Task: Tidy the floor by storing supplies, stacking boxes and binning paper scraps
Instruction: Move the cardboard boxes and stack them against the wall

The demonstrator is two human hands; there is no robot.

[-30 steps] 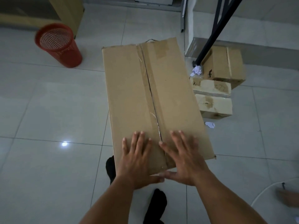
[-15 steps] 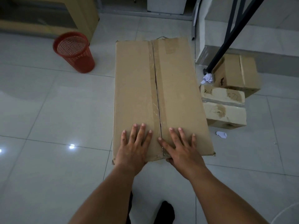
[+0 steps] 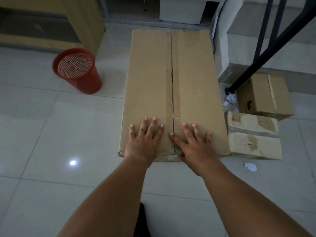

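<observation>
- Big box (image 3: pixel 172 93) lies flat on the tiled floor, mid-scene, taped seam up, long side running near to far.
- Progress, as judged: early. The cube box (image 3: pixel 263 94) and the flat boxes (image 3: pixel 253 125) sit just right of it, side by side and not stacked.
- The crumpled paper (image 3: pixel 231 98) beside the cube box and the white scrap (image 3: pixel 250 167) at near right are both unbinned.
- The red bin (image 3: pixel 77 71) stands upright at far left, well apart from the scraps.
- Left hand (image 3: pixel 143 139) lies palm down on the box's near end, left of the seam, fingers straight and spread, gripping nothing.
- Right hand (image 3: pixel 193 144) lies flat right of the seam, fingers splayed, thumb at the near edge.
- Both arms reach forward, which looks like a push.
</observation>
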